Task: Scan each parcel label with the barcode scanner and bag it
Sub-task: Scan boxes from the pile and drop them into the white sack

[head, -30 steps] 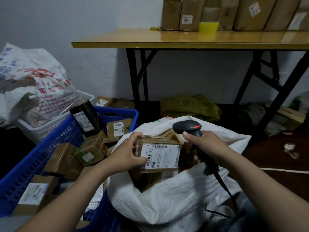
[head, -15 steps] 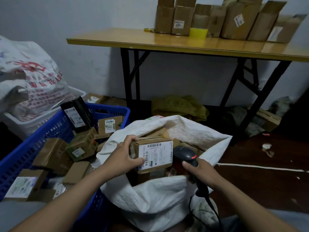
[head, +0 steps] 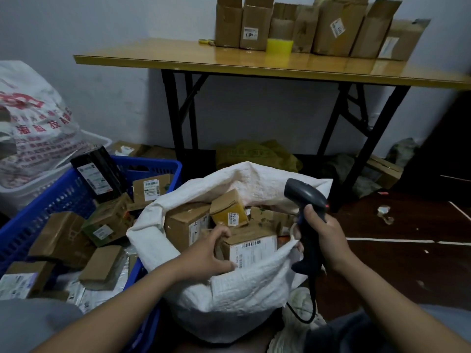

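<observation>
I see the left hand [head: 206, 253] down inside the mouth of the white woven sack [head: 254, 174], thumb on top and fingers curled round the left end of a cardboard parcel [head: 251, 248]. The parcel lies low in the sack, just behind the near rim, with its white barcode label facing me. Behind it in the sack are a larger carton [head: 187, 222] and a small box with yellow tape [head: 228, 212]. The right hand [head: 328, 240] is wrapped round the handle of the black barcode scanner [head: 304, 197], holding it upright just above the sack's right rim, head tipped to the left, cable hanging below. To the left, the blue plastic basket [head: 153, 164] holds more labelled parcels. A folding table [head: 178, 59] stands behind.
</observation>
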